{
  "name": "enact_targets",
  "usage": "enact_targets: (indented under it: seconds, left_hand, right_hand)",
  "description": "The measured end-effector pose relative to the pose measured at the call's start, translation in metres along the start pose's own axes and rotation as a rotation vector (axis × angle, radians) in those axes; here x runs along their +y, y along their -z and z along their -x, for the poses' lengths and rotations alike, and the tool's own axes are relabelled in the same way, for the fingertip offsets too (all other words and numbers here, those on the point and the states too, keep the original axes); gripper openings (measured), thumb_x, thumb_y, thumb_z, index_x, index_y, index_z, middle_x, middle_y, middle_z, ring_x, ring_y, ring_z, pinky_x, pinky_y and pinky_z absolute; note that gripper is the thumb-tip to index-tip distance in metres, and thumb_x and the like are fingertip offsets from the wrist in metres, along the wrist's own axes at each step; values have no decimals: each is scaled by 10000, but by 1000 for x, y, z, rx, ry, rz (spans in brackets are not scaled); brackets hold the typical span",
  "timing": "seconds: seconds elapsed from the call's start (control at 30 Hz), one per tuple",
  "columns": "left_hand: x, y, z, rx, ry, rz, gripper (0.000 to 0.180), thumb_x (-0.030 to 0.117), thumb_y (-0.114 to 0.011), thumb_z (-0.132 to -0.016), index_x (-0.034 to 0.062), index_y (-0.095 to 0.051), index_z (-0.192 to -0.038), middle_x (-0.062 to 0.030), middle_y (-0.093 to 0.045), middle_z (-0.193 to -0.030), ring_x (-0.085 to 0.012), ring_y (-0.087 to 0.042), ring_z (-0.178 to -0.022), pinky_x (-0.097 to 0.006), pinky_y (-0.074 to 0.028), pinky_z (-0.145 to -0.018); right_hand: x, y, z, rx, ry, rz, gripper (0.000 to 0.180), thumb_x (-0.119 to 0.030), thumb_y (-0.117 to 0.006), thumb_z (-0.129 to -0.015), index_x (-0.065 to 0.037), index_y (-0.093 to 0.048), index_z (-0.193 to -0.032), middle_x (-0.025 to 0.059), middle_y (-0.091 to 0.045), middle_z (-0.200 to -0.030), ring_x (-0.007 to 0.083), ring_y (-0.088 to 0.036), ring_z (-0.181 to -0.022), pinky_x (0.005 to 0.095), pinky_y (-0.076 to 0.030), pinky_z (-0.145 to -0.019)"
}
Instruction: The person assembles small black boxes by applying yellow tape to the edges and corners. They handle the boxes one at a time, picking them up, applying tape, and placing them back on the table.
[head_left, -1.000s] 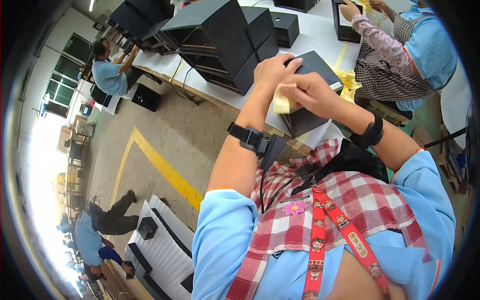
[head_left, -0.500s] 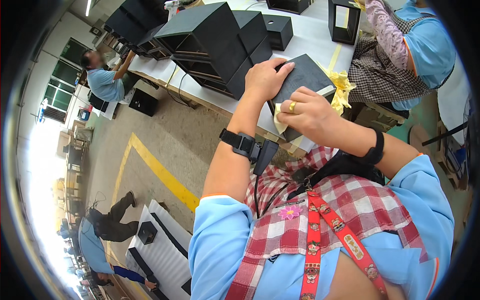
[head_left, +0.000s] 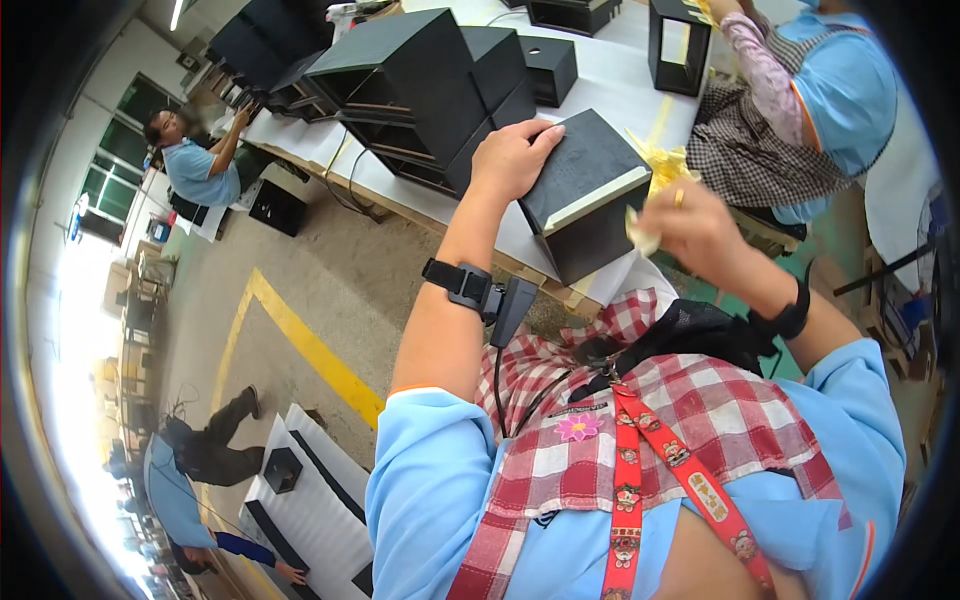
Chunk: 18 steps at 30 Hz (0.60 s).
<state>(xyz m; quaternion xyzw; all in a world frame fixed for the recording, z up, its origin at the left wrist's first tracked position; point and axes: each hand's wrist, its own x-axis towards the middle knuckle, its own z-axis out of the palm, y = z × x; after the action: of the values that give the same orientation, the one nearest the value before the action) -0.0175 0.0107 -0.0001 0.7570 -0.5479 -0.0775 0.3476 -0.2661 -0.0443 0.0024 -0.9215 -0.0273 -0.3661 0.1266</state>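
Note:
A black box (head_left: 585, 160) stands tilted at the near edge of the table. A pale strip (head_left: 600, 200) runs along the edge between its top and near faces. My left hand (head_left: 515, 158) grips the box's left upper edge, with its thumb laid across the top. Right of the box, my right hand (head_left: 698, 228) is closed and smeared by motion. A crumpled piece of pale yellow tape (head_left: 642, 236) hangs from its fingers, apart from the strip. Behind that hand lies a bunch of yellow tape (head_left: 666, 168) at the box's right side.
Stacked open-fronted black boxes (head_left: 410, 85) stand left of my left hand on the white-covered table (head_left: 610, 75). Another open black frame (head_left: 680, 45) is at the far right, before a seated co-worker (head_left: 830, 110). Other people sit and bend at the left; yellow lines (head_left: 310, 345) mark the floor.
My right hand has moved right, away from the box's edge, carrying the yellow piece. The pale strip and near face now show fully. My left hand stays on the box.

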Motion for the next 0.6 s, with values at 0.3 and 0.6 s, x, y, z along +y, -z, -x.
enact_targets:
  seconds: [0.3, 0.6]
  left_hand:
    - [23, 1, -2, -58, -79, -215, 396, 423, -489, -865, 125, -636, -1081, -145, -655, -958, -314, -623, -904, -376, -483, -796]
    - [34, -6, 4, -82, -44, -283, 568, 589, -465, -814, 133, -617, -1115, -132, -651, -1009, -293, -607, -959, -393, -469, -803]
  right_hand:
    - [-16, -58, -57, 56, 165, 62, 116, -62, -659, -678, -73, -597, -774, 20, -536, -776, 216, -537, -761, 323, -436, -685]
    - [-12, -48, -49, -57, 271, 7, 154, -89, -628, -630, -47, -593, -773, 27, -557, -830, 200, -526, -780, 317, -431, -717]
